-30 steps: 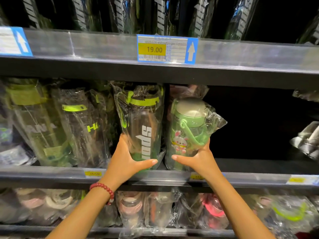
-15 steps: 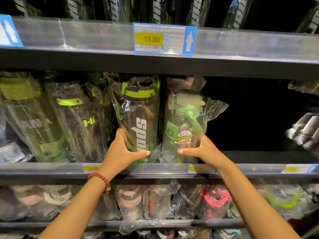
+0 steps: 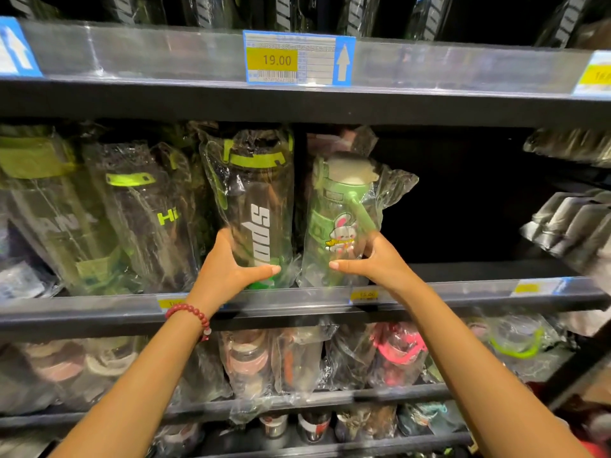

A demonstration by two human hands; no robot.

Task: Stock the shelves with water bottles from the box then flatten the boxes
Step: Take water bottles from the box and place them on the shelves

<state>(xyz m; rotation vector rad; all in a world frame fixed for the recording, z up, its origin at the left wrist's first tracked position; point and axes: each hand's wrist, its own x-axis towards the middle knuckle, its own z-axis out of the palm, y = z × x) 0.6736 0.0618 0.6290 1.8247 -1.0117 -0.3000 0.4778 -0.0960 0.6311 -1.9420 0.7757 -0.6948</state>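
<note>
"19.00" on upper price tag (image 3: 299, 59); "15.00" on lower tag (image 3: 364, 294); "Hi" on btl (image 3: 145, 219).

Two hands (image 3: 228, 269) (image 3: 380, 262), one green rabbit bottle (image 3: 340, 219), one beaded bracelet (image 3: 193, 314)

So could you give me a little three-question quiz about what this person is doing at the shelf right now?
1. True or false: the left hand grips the dark bottle printed with white letters.
2. Which bottle does the right hand hold? A) a pink one B) the green bottle with a rabbit picture C) none
3. Fill in: the price tag on the shelf rail above reads ____.

Key: 1 true; 2 B; 3 19.00
</note>
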